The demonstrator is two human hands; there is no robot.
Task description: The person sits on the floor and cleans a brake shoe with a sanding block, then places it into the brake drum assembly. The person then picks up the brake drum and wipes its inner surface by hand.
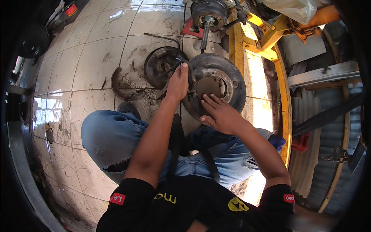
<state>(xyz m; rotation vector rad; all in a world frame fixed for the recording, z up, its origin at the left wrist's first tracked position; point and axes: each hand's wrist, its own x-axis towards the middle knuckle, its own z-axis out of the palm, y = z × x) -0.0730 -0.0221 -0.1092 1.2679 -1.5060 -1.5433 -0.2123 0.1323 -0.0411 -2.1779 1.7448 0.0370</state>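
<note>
My left hand (178, 84) is closed around the upper end of a curved dark brake shoe (188, 105). My right hand (222, 114) lies flat with its fingers stretched out, the tips touching a rounded brown sheet-like piece (208, 86) that looks like sandpaper. Behind both, a large round brake backing plate (236, 69) with a central hole rests in front of my knees. Just left of it lies a smaller dark backing plate (154, 62) with a hose. Another curved brake shoe (116, 82) is on the floor to the left. My left palm hides part of the held shoe.
Small debris lies on the tiled floor (96, 54). A hub with a shaft (208, 17) stands at the far side, beside a red stand (192, 29). A yellow metal frame (285, 112) runs along the right. At the far left sits a dark tyre (34, 40).
</note>
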